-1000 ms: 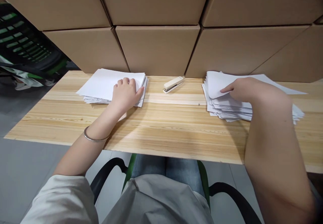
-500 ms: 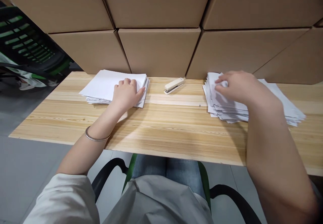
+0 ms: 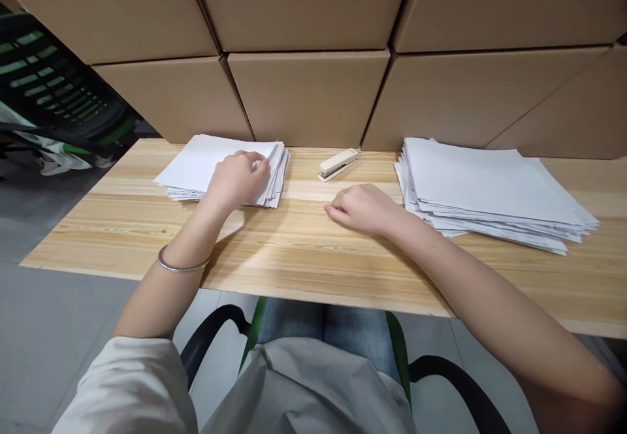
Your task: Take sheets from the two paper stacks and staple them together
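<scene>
My left hand (image 3: 238, 178) is over the right part of the left stack of white paper (image 3: 198, 156), fingers curled and thumb drawn in at the top sheet's right edge, which looks slightly bent. My right hand (image 3: 365, 209) is closed over the bare wood between the stacks, with its fingers folded under and nothing visible in them. Just beyond it lies a cream stapler (image 3: 339, 164), closed. The right stack of white paper (image 3: 490, 176) is thicker, its lower sheets unevenly spread, and no hand touches it.
Brown cardboard boxes (image 3: 308, 98) form a wall along the back of the wooden table (image 3: 313, 271). The table's front edge runs just above my lap. A dark chair with green parts (image 3: 49, 81) stands beyond the left end.
My right hand has left the right stack and moved left to the table near the stapler, its fingers now folded. My left hand's spread fingers have curled in and shifted slightly nearer me.
</scene>
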Demonstrator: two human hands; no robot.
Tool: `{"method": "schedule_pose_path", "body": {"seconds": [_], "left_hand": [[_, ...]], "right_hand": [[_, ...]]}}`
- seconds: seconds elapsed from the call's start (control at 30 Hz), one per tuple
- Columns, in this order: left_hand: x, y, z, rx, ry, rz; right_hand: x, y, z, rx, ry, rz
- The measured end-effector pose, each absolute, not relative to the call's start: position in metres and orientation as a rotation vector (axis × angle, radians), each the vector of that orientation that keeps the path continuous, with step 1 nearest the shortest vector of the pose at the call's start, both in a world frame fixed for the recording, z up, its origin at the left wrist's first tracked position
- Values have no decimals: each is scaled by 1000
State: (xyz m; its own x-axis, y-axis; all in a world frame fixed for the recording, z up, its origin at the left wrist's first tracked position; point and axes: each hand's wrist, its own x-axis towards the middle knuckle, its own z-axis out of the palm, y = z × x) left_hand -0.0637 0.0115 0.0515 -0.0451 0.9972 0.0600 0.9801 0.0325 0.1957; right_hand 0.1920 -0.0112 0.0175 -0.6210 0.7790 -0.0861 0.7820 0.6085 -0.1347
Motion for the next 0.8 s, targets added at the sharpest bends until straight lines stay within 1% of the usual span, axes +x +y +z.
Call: {"method": "schedule_pose_path", "body": {"seconds": [0.07, 0.17, 0.23, 0.3, 0.43, 0.5, 0.8], "left_hand": [[-69, 13, 54, 2051, 2190, 393], [-74, 12, 61, 2001, 2190, 596], [-73, 9, 63, 2011, 2190, 642], [-70, 7, 62, 2052, 2225, 564], [-65, 7, 53, 2101, 2280, 215], [-66, 10, 50, 2121, 2291, 113], [-69, 14, 58, 2079, 2302, 77]], "right_hand": [[194, -10, 17, 1414, 2821, -329], [200, -6, 17, 1519, 2885, -537], [203, -3, 16, 1561, 2923, -642], [206, 0, 15, 1580, 2924, -676], [207, 2, 12, 1555, 2885, -637], [207, 1, 13, 1525, 2889, -592], [201, -1, 16, 1525, 2849, -495]]}}
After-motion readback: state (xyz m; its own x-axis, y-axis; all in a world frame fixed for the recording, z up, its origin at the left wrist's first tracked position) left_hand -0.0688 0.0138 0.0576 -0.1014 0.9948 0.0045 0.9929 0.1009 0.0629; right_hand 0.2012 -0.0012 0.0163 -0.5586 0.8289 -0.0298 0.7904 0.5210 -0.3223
